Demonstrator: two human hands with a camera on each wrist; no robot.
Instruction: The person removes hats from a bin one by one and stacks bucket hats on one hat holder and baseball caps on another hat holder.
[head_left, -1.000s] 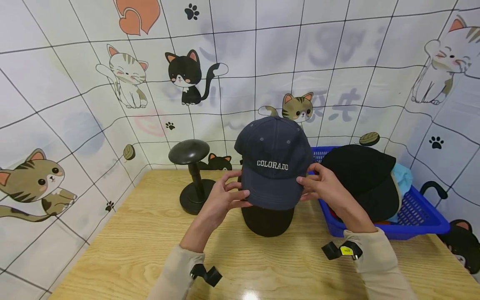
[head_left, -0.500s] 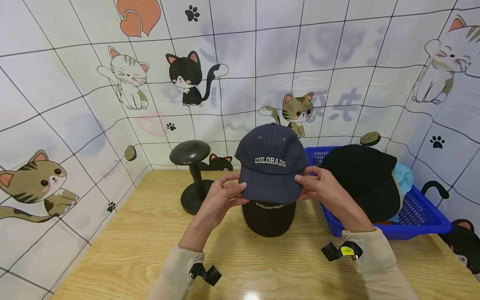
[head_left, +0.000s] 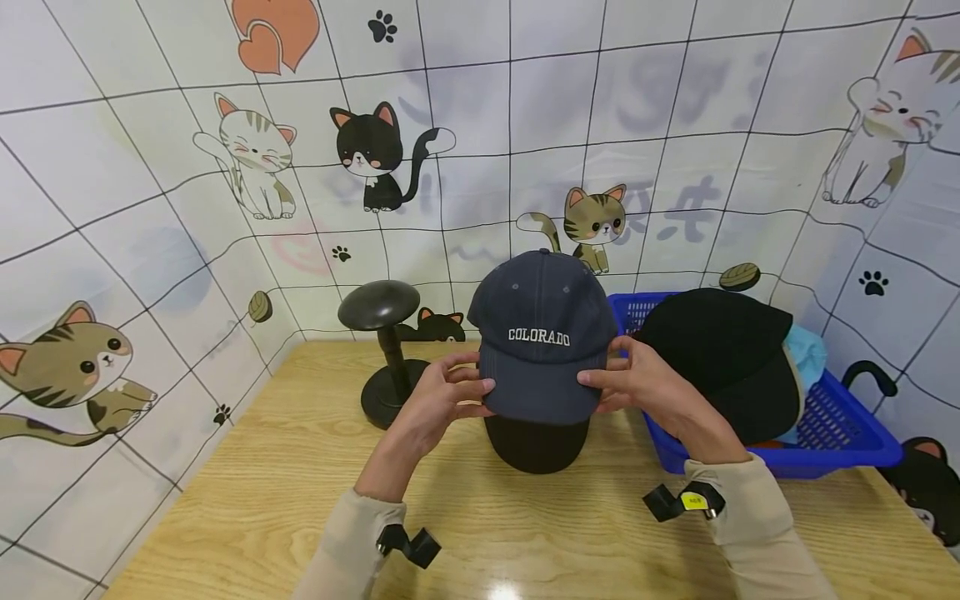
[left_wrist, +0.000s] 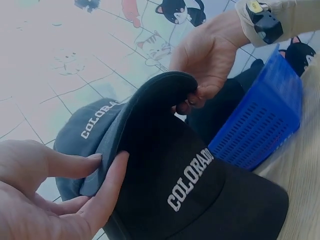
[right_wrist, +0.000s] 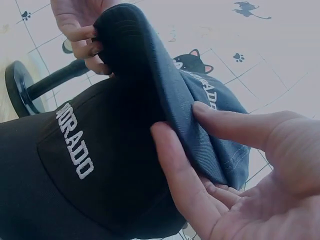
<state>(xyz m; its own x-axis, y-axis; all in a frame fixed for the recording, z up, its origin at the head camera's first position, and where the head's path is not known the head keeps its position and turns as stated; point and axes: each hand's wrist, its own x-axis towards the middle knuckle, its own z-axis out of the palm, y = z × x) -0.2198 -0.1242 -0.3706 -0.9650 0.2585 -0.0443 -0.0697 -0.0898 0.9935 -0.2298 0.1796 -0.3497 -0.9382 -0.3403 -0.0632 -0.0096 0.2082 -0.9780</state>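
Both hands hold a navy cap [head_left: 542, 304] with white COLORADO lettering by the two sides of its brim. My left hand [head_left: 442, 396] pinches the brim's left edge between thumb and fingers. On the opposite edge, my right hand [head_left: 637, 375] pinches it the same way, thumb on top. Below and behind the navy cap is a black cap [head_left: 536, 446], also lettered COLORADO, as the left wrist view shows on its front [left_wrist: 195, 185]. In the head view the navy cap covers most of it. Whether the two crowns touch cannot be told.
A black hat stand [head_left: 378, 304] with a round top stands left of the caps. To the right, a blue plastic basket [head_left: 840, 454] holds a large black cap [head_left: 720, 358] and a light blue cloth [head_left: 806, 354]. The wooden table [head_left: 247, 492] meets cat-printed wall sheeting behind.
The navy cap first dropped and its brim tipped up, uncovering the black cap's lettering. Now the brim has tilted down again and hides it. Both hands kept their pinch throughout.
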